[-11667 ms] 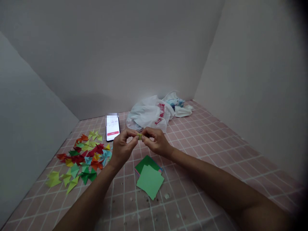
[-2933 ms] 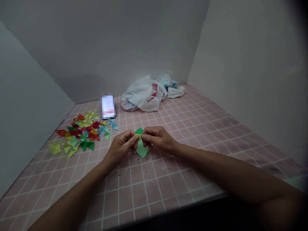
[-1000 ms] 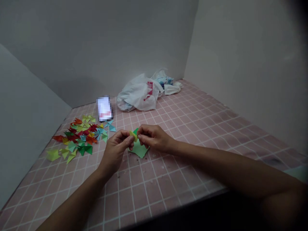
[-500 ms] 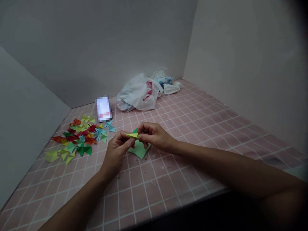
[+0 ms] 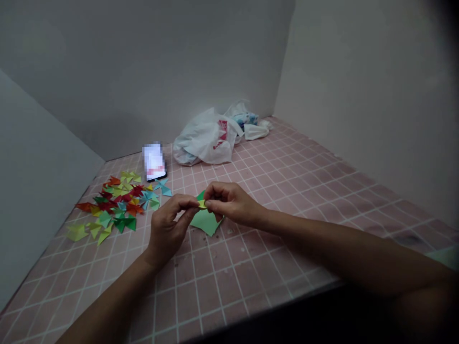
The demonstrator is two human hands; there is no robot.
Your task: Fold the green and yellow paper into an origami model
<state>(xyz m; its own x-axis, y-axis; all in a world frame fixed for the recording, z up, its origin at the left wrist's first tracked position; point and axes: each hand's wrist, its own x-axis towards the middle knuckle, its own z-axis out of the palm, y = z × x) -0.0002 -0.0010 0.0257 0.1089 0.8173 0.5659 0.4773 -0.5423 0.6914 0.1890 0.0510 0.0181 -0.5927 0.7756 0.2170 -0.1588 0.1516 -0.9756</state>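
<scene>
A small folded piece of yellow paper is held up between my two hands. My left hand pinches its left end between thumb and fingers. The thumb and index finger of my right hand grip the right end, so most of the paper is covered by fingertips. Below and behind it, light green paper sheets lie on the table, partly hidden by my right hand. A darker green paper corner shows just beyond my fingers.
Folded paper pieces in red, yellow, green and blue are heaped at the left. Behind them a lit phone leans upright. White plastic bags lie by the back wall. A pink checked cloth covers the table, with walls on three sides.
My left fingers have shifted right along the yellow paper and now pinch it at the tip, so less of it shows. My right hand has barely moved.
</scene>
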